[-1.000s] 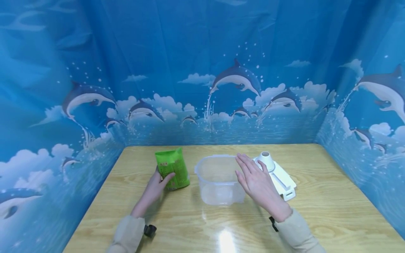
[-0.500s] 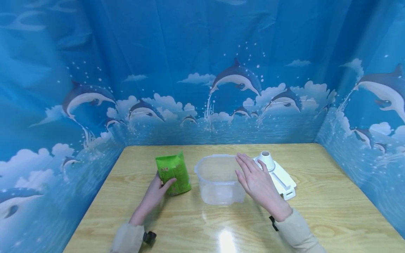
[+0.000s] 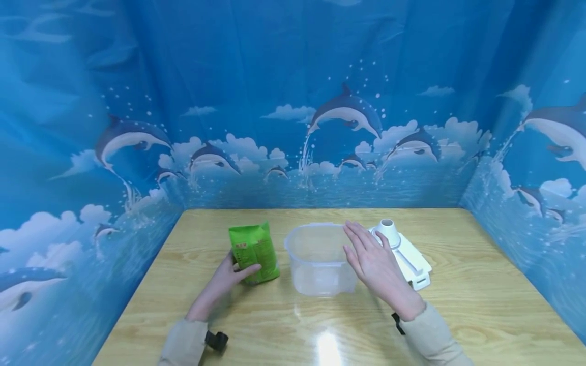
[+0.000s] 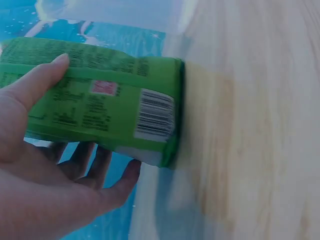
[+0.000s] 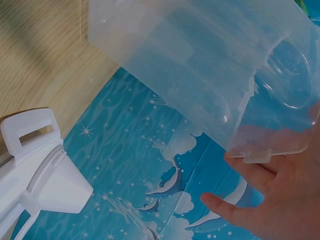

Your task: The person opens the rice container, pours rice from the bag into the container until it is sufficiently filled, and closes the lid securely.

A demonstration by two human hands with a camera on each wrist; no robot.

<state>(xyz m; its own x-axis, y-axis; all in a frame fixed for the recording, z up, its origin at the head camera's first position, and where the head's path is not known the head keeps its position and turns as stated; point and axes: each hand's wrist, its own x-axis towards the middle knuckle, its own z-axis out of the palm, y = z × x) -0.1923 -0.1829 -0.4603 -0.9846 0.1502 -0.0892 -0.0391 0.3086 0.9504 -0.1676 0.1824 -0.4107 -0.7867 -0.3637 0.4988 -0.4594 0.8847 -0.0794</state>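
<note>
My left hand (image 3: pixel 226 277) grips a green printed bag (image 3: pixel 254 251) by its side, to the left of the clear plastic container (image 3: pixel 320 278). In the left wrist view, the thumb lies across the bag's printed face (image 4: pixel 75 107), near a barcode, while the other fingers are below and partly behind it. My right hand (image 3: pixel 376 264) rests against the container's right side with its fingers extended. The right wrist view has those fingers partly seen through the container's clear wall (image 5: pixel 180 60).
Right of the container lies a white lid (image 3: pixel 409 259) with a cone-shaped spout (image 3: pixel 386 230) and a handle slot. The wooden table (image 3: pixel 284 330) carries everything. A blue dolphin-print curtain (image 3: pixel 256 101) encloses the back and sides.
My left hand has brought the green bag slightly nearer and to the right, towards the container, and the bag's top sits lower. The right hand keeps its place at the container.
</note>
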